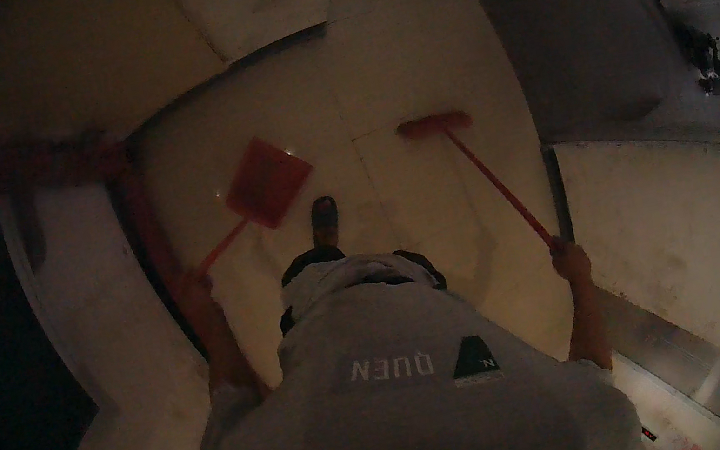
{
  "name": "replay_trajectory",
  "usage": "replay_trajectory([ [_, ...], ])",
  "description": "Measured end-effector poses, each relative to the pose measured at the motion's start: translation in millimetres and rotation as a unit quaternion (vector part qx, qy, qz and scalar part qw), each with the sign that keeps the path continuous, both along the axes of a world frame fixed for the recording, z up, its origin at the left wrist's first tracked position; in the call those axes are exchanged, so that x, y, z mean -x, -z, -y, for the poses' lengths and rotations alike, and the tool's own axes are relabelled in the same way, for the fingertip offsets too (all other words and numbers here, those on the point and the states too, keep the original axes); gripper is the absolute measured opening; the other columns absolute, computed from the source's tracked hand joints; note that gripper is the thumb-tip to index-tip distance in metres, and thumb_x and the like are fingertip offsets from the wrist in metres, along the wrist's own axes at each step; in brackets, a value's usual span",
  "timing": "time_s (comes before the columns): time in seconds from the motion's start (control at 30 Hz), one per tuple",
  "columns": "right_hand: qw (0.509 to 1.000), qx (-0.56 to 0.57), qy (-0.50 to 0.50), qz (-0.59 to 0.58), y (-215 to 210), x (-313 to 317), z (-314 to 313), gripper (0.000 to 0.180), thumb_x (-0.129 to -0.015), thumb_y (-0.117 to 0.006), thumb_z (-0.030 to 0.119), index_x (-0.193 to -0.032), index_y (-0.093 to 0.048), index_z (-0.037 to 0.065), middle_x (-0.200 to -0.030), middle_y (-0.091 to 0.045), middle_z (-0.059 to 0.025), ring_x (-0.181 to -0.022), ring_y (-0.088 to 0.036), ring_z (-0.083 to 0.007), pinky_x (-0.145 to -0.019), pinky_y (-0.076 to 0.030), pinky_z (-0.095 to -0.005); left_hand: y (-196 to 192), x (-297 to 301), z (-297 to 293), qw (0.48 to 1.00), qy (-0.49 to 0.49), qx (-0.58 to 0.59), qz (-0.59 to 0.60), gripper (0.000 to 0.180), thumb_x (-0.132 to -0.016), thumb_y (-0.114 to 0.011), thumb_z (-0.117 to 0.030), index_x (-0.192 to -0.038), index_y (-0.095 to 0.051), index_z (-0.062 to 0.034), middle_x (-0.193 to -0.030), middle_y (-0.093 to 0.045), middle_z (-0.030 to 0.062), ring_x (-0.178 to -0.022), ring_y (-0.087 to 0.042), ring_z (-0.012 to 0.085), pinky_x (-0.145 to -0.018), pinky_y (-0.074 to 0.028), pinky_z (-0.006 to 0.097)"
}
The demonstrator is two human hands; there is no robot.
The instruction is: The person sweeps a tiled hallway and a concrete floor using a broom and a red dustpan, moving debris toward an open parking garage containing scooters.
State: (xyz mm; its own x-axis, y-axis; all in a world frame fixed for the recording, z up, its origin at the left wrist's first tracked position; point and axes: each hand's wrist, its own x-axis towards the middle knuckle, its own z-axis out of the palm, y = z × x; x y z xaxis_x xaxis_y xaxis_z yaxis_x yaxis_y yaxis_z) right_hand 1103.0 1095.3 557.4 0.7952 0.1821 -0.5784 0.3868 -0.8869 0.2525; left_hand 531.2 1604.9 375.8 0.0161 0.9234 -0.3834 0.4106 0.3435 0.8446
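Here we are, looking straight down on a person in a pale grey shirt, both arms out. The left hand (pixel 191 281) is closed around the thin handle of a red plastic long-handled dustpan (pixel 266 182), whose flat square pan lies on the pale tiled floor (pixel 390 60) ahead and to the right of that hand, the handle slanting from the grip up toward the middle. The right hand (pixel 570 259) is wrapped around the red stick of a red-headed broom (pixel 435 124); its long axis runs from the hand up and to the left, the brush head down on the floor, well ahead of the hand. The broom head sits to the right of the pan, apart from it, bare tile between them, both tools angling inward toward the same patch. One dark shoe (pixel 324 216) pokes forward just below the pan. A grey mat-like slab (pixel 574 31) lies off to the right, beyond the broom.
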Motion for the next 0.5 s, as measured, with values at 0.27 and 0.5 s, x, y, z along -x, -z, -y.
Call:
replay_trajectory([
  [0.27, 0.986, -0.091, -0.130, -0.053, 31.9, -13.1, -108.5, 0.036, -0.090, -0.053, 0.024, -0.126, -0.053, 0.024, -0.092, -0.066, -0.0124, -0.081, -0.064, -0.0320, -0.069, -0.050, -0.0435, 9.1, -5.6, -5.9, 0.953, 0.052, -0.118, -0.273, 0.023, -0.088, -0.053, -0.021, -0.085, -0.063, -0.0011, -0.083, -0.059, 0.0082, -0.077, -0.056, 0.0230, -0.070, -0.048, 0.034],
  [0.5, 0.952, -0.134, -0.239, -0.138, 127.4, 25.5, -325.4, 0.044, -0.083, -0.054, 0.016, -0.126, -0.049, 0.025, -0.093, -0.066, -0.0117, -0.085, -0.065, -0.0310, -0.068, -0.051, -0.0453, 91.7, 81.4, -31.5, 0.944, 0.115, -0.308, 0.012, 0.020, -0.085, -0.060, -0.022, -0.094, -0.067, -0.0064, -0.090, -0.066, 0.0071, -0.082, -0.063, 0.0207, -0.073, -0.052, 0.033],
])
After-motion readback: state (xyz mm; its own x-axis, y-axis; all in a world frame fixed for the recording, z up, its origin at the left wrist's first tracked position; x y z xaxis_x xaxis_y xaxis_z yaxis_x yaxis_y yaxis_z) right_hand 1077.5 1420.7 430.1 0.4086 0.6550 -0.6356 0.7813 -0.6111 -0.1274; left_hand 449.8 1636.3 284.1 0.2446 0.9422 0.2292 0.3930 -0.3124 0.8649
